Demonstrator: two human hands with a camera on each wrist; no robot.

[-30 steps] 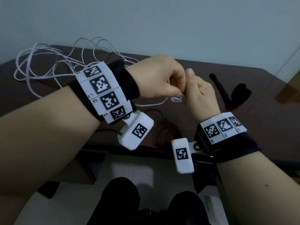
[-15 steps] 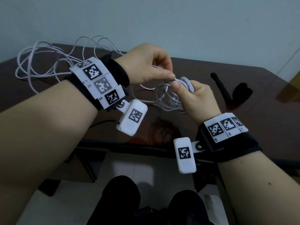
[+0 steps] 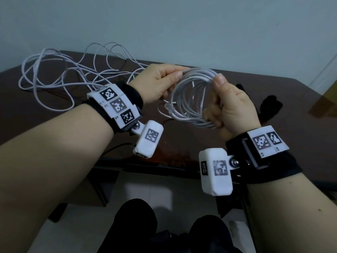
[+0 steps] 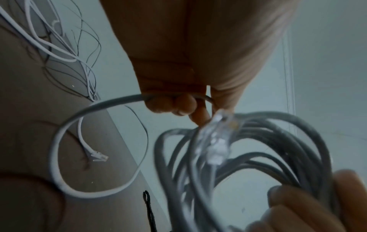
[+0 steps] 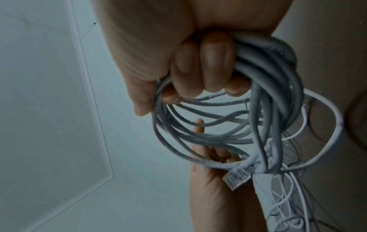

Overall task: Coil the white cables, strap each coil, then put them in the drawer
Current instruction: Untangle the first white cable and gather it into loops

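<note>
A white cable coil (image 3: 191, 119) of several loops is held up over the dark table (image 3: 300, 134). My right hand (image 3: 215, 99) grips the coil's right side, fingers curled round the bundle (image 5: 268, 78). My left hand (image 3: 175, 77) pinches a strand at the coil's top left (image 4: 172, 103). A clear plug (image 5: 236, 179) lies against the loops, and a short tail loop (image 4: 55, 157) hangs from the left hand. More loose white cables (image 3: 54, 79) lie tangled at the table's back left. No drawer is visible.
Black straps (image 3: 269, 106) lie on the table just behind my right hand. Another clear plug end (image 4: 97, 157) rests on the table under the left hand, with a thin black strap (image 4: 148, 204) near it. My knees show below the table's front edge.
Both hands have risen and drawn apart a little. The cable, earlier bunched low between the hands, now stands up as an open ring.
</note>
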